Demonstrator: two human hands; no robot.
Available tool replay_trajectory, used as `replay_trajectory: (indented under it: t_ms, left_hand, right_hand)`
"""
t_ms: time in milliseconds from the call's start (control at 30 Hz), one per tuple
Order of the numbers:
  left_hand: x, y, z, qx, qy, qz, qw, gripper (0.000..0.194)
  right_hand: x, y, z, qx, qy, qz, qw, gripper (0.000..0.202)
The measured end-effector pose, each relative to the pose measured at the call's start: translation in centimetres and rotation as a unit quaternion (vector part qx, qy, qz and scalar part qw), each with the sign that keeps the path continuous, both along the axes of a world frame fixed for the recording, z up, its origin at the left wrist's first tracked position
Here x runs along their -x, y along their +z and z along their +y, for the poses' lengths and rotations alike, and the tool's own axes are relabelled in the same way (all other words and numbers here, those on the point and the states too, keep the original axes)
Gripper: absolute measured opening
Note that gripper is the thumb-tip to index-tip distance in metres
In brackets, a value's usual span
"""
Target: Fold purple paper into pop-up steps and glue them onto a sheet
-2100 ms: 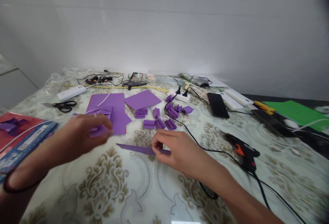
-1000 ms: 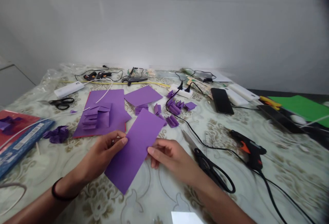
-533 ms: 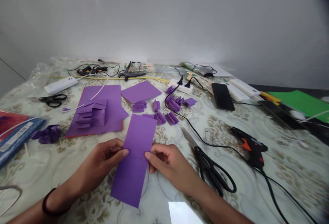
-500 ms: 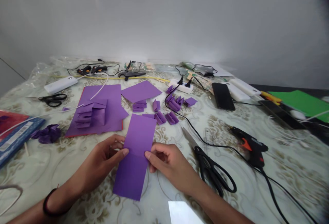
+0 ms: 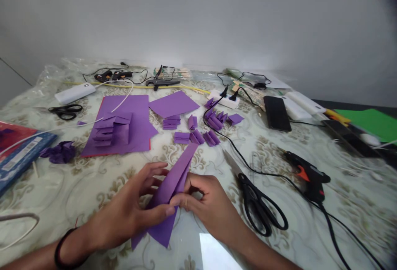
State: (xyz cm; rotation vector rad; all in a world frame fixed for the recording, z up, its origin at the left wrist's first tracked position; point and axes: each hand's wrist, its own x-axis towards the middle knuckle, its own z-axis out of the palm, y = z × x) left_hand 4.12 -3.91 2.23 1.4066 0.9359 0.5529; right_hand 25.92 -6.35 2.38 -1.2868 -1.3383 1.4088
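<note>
A purple paper strip (image 5: 169, 187), bent lengthwise, is between my two hands near the front of the table. My left hand (image 5: 139, 204) curls around its left side, the thumb pressing on the lower middle part. My right hand (image 5: 201, 204) pinches the right edge between thumb and fingers. Part of the strip's left layer is hidden behind my left hand. Beyond it lie several small folded purple pieces (image 5: 211, 138). Large purple sheets (image 5: 141, 115) are at the back left, with a folded purple piece (image 5: 119, 129) on top.
Black-handled scissors (image 5: 259, 204) lie open right of my right hand, and a black glue gun (image 5: 310, 177) farther right with its cord. Smaller scissors (image 5: 66, 111) and crumpled purple paper (image 5: 58, 152) lie at left. A power strip (image 5: 229, 101) and a phone (image 5: 277, 113) are behind.
The strip has gone from flat to bent lengthwise. My left hand has moved right across it, its thumb now close to my right thumb. The camera view has shifted slightly.
</note>
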Motion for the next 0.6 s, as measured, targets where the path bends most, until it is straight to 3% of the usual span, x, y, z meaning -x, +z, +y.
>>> replay_trajectory:
  t_ms: [100, 233, 367, 600]
  left_hand:
    - [0.4, 0.4, 0.6, 0.006, 0.022, -0.012, 1.000, 0.054]
    - [1.1, 0.8, 1.8, 0.045, 0.094, -0.007, 0.995, 0.056]
    - [1.3, 0.6, 2.6, 0.126, 0.084, -0.046, 0.987, 0.063]
    - [1.2, 0.5, 2.4, 0.098, 0.088, -0.119, 0.984, 0.047]
  right_hand:
    - [-0.3, 0.1, 0.0, 0.003, -0.002, -0.013, 1.000, 0.050]
    - [-1.4, -0.1, 0.0, 0.006, -0.005, -0.055, 0.998, 0.032]
    - [-2.3, -0.7, 0.2, 0.027, -0.006, 0.006, 1.000, 0.024]
    - [-2.5, -0.7, 0.5, 0.068, -0.022, 0.084, 0.994, 0.032]
